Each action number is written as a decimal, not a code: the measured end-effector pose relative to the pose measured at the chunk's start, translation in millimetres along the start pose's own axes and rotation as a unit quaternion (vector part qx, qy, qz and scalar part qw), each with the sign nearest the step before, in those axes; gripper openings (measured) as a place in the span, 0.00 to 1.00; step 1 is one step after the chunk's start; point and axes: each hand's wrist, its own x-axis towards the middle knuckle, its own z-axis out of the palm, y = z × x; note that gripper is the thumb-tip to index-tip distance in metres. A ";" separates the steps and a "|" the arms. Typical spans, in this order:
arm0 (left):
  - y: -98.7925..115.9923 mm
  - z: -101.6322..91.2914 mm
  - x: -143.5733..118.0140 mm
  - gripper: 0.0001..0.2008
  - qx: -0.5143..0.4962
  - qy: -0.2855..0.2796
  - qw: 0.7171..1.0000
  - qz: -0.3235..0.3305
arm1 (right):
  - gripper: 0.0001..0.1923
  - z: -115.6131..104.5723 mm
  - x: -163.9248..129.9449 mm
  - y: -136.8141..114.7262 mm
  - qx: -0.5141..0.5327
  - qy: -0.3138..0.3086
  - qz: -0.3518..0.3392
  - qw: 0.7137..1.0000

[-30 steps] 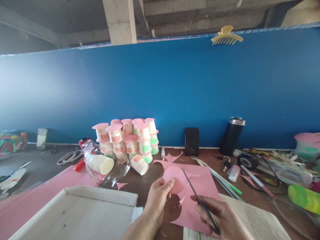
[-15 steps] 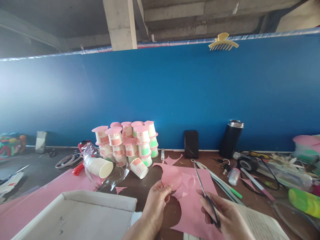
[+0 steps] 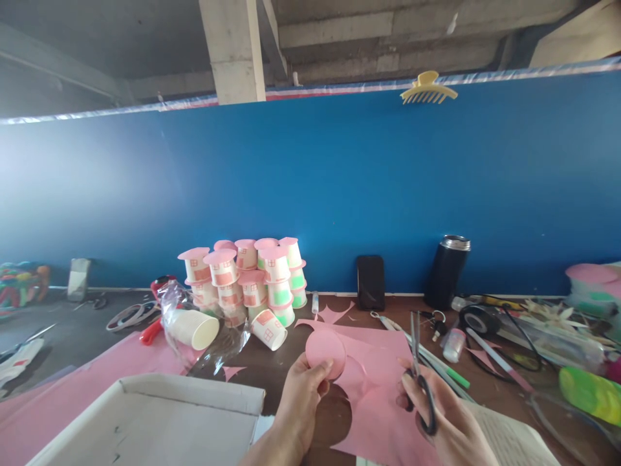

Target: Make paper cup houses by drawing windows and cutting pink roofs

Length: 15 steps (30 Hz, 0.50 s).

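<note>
Between the thumb and fingers of my left hand (image 3: 305,395) is a round pink paper disc (image 3: 324,353), held up above the table. My right hand (image 3: 444,411) has its fingers in the black handles of a pair of scissors (image 3: 416,343), blades pointing up and away from the disc. Under both hands lies a pink paper sheet (image 3: 378,414) with curved cut-outs along its left edge. Stacked paper cups (image 3: 255,289) with pink discs and drawn windows stand beyond my left hand, and one decorated cup (image 3: 269,329) lies on its side near them.
A white box lid (image 3: 194,391) lies at front left, near a plastic-wrapped cup (image 3: 204,331). A phone (image 3: 370,283) and a black flask (image 3: 447,272) stand against the blue partition (image 3: 330,175). Pens, keys, a tape roll and a yellow-green bottle (image 3: 589,391) crowd the right side.
My right hand has moved right with the scissors, whose blades now point more upright. My left hand has shifted slightly left with the pink disc, which is now tilted more toward me.
</note>
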 end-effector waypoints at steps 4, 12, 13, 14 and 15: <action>-1.4 -0.6 2.4 0.14 -0.014 0.018 1.000 0.000 | 0.26 7.0 -2.0 2.0 0.020 -0.026 0.003 0.999; 2.1 -1.3 2.7 0.11 -0.049 0.019 0.999 0.011 | 0.29 14.7 -0.9 10.3 0.040 -0.102 0.004 0.994; 2.4 -1.6 2.7 0.11 -0.051 0.017 0.998 0.016 | 0.30 15.7 -1.4 12.2 0.038 -0.113 0.006 0.993; 2.7 -1.9 2.8 0.10 -0.054 0.013 0.998 0.019 | 0.31 16.6 -1.8 14.5 0.036 -0.125 0.008 0.991; 3.1 -2.1 3.0 0.10 -0.055 0.008 0.998 0.023 | 0.32 17.5 -2.2 17.4 0.035 -0.138 0.008 0.990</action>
